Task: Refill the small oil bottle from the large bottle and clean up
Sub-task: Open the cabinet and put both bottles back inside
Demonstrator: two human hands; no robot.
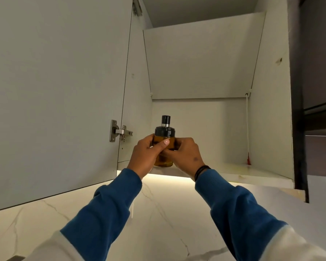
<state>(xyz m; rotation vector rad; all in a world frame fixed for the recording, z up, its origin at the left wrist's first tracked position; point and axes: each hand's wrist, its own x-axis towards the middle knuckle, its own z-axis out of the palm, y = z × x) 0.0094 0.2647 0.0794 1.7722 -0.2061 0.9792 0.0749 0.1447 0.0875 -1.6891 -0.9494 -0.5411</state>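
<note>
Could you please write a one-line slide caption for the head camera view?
Both hands, left hand and right hand, hold a small oil bottle upright on the bottom shelf of an open wall cabinet.

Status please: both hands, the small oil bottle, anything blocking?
Left hand and right hand: both grip the small oil bottle. Bottle upright, cap on, base at bottom cabinet shelf front edge. Cabinet door open; nothing blocking.

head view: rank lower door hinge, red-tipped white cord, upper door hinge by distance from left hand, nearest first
1. Lower door hinge: just left of and above the left hand, on the open door.
2. Red-tipped white cord: far right corner inside the cabinet.
3. Upper door hinge: at the very top.
</note>
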